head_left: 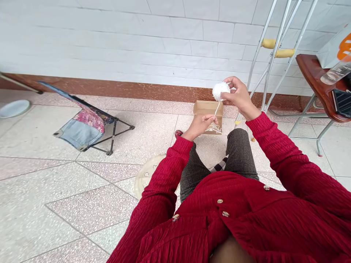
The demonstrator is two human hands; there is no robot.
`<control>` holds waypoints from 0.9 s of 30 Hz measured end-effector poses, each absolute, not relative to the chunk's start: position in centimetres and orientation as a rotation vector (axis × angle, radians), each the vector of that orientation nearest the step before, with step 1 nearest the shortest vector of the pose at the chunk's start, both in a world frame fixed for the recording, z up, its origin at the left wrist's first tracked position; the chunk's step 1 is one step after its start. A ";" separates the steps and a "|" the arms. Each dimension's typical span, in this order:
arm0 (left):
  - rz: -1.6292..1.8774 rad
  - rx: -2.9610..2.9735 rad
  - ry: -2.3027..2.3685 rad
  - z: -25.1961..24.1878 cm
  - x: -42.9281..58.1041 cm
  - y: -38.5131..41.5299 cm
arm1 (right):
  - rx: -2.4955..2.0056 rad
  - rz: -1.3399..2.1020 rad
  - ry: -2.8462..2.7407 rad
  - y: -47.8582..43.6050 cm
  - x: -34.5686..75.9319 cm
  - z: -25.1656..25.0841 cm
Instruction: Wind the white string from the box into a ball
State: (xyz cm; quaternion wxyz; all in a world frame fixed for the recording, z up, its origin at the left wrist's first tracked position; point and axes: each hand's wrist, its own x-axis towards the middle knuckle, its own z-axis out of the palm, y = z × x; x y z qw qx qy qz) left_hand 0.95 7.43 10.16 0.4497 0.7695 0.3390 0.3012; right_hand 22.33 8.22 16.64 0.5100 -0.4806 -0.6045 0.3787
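Note:
A white ball of yarn [220, 91] is gripped between the thumb and fingers of my right hand [239, 95], raised in front of me. From the ball a strand of yarn [217, 109] runs down to my left hand [202, 125], whose thumb and forefinger pinch it. Below the hands a cardboard box [208, 106] stands open on the floor. Loose white yarn [215, 128] lies in a tangle at its near end, partly covered by my left hand.
To the left stands a folding chair [91, 126]. Silver crutches [270, 54] with yellow grips lean on the tiled wall. A brown stool [312, 78] at right bears a bottle [336, 73] and a white bag [333, 49]. A round cream seat [145, 175] shows beside my legs.

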 end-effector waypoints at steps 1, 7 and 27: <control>0.723 1.928 0.843 10.5 0.8 7.3 | -1.242 0.817 -1.521 8.4 22.6 16.3; 0.704 2.141 0.857 10.9 0.6 8.0 | -1.681 0.538 -1.874 7.6 22.8 12.9; 0.996 1.653 0.911 7.2 0.5 7.8 | -0.769 1.784 -1.091 2.0 21.1 10.4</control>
